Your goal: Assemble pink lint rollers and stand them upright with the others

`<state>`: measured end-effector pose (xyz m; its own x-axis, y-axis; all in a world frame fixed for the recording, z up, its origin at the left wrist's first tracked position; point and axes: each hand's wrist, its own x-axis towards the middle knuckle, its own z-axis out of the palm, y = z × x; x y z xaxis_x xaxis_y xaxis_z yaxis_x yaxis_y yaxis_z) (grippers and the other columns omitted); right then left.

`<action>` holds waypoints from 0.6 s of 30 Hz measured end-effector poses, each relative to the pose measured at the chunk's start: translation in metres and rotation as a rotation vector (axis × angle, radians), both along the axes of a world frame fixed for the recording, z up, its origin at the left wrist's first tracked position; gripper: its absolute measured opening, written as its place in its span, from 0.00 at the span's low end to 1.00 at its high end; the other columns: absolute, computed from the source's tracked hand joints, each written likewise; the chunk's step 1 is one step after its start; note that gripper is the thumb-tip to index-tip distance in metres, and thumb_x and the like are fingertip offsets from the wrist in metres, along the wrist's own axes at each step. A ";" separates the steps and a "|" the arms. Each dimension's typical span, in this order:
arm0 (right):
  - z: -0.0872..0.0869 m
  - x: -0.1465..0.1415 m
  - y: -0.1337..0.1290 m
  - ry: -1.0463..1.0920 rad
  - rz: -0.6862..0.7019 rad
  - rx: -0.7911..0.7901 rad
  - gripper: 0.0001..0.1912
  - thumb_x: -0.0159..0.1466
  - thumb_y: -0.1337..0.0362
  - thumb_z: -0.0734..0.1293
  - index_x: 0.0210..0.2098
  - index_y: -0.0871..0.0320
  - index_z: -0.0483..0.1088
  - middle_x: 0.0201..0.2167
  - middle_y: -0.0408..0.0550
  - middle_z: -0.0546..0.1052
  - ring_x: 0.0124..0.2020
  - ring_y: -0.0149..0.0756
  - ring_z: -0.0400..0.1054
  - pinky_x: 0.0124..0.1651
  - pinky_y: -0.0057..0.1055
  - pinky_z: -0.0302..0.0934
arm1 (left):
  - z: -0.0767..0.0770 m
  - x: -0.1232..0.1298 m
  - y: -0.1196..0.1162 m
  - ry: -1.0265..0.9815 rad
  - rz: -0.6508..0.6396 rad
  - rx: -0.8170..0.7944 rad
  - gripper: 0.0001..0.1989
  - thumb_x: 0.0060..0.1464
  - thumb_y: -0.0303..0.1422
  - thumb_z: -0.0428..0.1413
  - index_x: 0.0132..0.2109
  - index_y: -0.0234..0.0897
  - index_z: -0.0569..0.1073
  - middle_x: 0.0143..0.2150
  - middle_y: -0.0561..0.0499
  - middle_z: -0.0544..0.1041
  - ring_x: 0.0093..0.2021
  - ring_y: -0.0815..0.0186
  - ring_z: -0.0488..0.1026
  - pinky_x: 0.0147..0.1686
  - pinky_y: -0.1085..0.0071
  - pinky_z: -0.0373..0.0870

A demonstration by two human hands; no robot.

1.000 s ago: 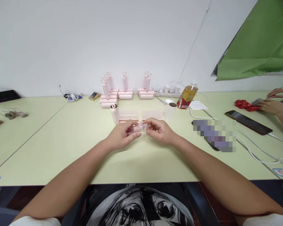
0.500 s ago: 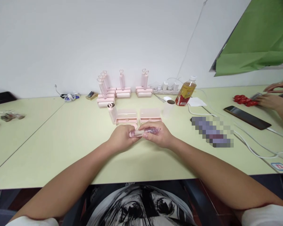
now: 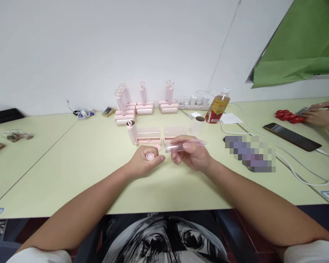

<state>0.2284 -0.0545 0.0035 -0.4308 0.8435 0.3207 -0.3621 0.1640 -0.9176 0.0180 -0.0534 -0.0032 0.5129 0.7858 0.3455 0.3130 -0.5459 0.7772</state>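
In the head view my left hand (image 3: 143, 161) is closed round a small pale pink cap (image 3: 150, 156), whose round hollow end faces me. My right hand (image 3: 193, 155) grips a clear, pinkish plastic tube (image 3: 178, 147) that lies slanted across the fingers, apart from the cap. Just beyond the hands stand two pink cases with raised clear lids, the left case (image 3: 148, 141) and the right case (image 3: 168, 140), the latter partly hidden by my right hand. A pink roller with a loop (image 3: 132, 132) stands left of them, and a white sticky roll (image 3: 198, 126) stands to the right.
Several assembled pink lint rollers (image 3: 144, 109) line the wall. A drink bottle (image 3: 218, 106), a power strip (image 3: 197, 107), a black phone (image 3: 292, 136) and white cables (image 3: 287, 166) occupy the right side. At far right, a co-worker's hands (image 3: 322, 115) are near red objects (image 3: 287, 116).
The tube has come apart from the pink cap. My right hand has lifted the tube slightly away to the right, while my left hand has stayed nearly in place with the cap.
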 end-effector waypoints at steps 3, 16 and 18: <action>0.023 0.021 0.009 -0.091 -0.363 0.066 0.22 0.54 0.48 0.72 0.43 0.55 0.73 0.22 0.40 0.73 0.19 0.31 0.65 0.23 0.30 0.62 | 0.004 -0.005 0.005 0.009 0.048 -0.081 0.21 0.53 0.42 0.59 0.23 0.37 0.59 0.20 0.58 0.60 0.22 0.73 0.56 0.24 0.74 0.54; 0.014 0.090 0.057 -1.389 -0.764 -0.147 0.10 0.54 0.59 0.69 0.22 0.59 0.72 0.23 0.48 0.75 0.25 0.35 0.68 0.28 0.30 0.55 | 0.001 -0.006 0.005 0.154 -0.081 -0.082 0.15 0.58 0.44 0.56 0.34 0.38 0.63 0.30 0.56 0.63 0.31 0.69 0.59 0.31 0.72 0.56; 0.009 0.092 0.062 -1.422 -0.763 -0.174 0.11 0.55 0.58 0.69 0.23 0.59 0.73 0.23 0.49 0.75 0.26 0.37 0.69 0.29 0.30 0.55 | 0.002 -0.005 0.006 0.127 -0.092 -0.013 0.16 0.54 0.45 0.60 0.34 0.36 0.69 0.32 0.54 0.65 0.33 0.68 0.62 0.33 0.72 0.58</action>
<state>0.3205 0.0078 0.0127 0.2328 0.9702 -0.0668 0.8619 -0.2377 -0.4480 0.0128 -0.0472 -0.0015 0.6219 0.7376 0.2632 0.3586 -0.5669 0.7416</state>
